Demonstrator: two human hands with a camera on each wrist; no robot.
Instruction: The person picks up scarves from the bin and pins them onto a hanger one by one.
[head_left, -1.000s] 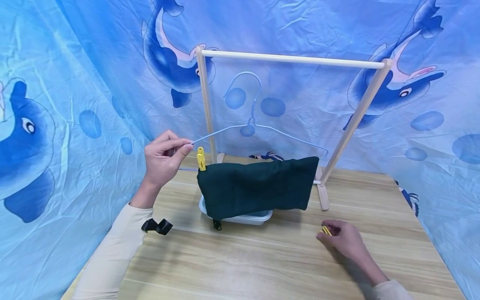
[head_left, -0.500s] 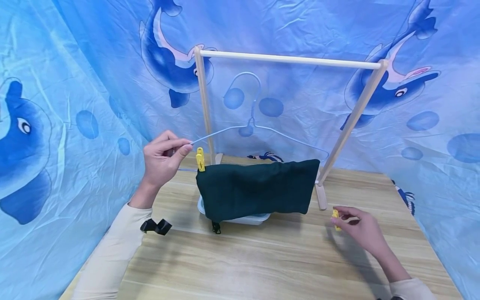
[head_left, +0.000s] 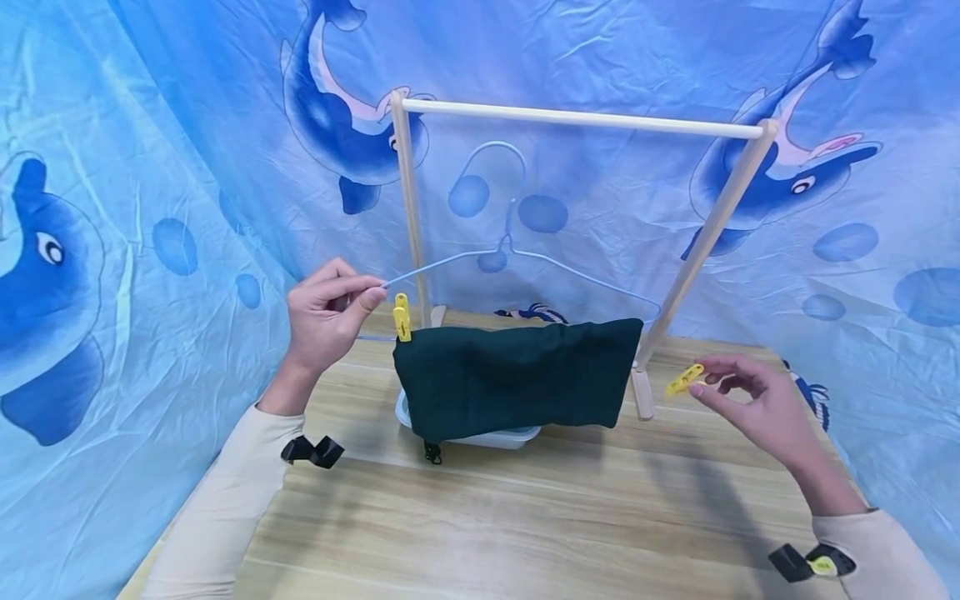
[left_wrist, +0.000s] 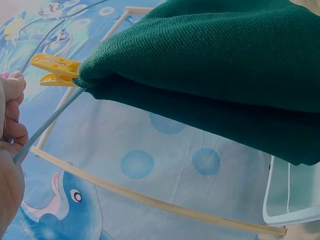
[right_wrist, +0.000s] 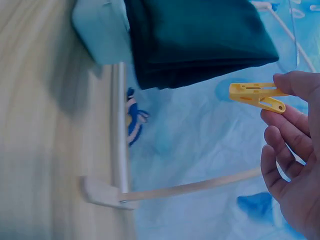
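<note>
My left hand (head_left: pixel 330 312) pinches the left shoulder of a light blue wire hanger (head_left: pixel 450 257) and holds it up. Over the hanger's lower bar drapes a dark green cloth (head_left: pixel 517 379), its left end clipped by a yellow clothespin (head_left: pixel 402 318). In the left wrist view that clothespin (left_wrist: pixel 56 69) grips the cloth's corner, close to my fingers. Right of the cloth, my right hand (head_left: pixel 757 404) pinches a second yellow clothespin (head_left: pixel 684 380) between thumb and fingertips. Seen from the right wrist, this clothespin (right_wrist: pixel 256 95) points at the cloth's unclipped right end, with a gap between them.
A wooden rack with a white top rail (head_left: pixel 585 118) stands behind the cloth. Below the cloth sits a pale plastic tub (head_left: pixel 510 438), mostly covered in the head view. A small black item (head_left: pixel 432 452) shows by its front. Blue curtains with dolphins (head_left: pixel 352 108) surround the wooden table (head_left: pixel 480 517).
My right hand has lifted the second clothespin from low over the table, up and to the right, turning it toward the cloth. The left hand, hanger and cloth stay nearly still.
</note>
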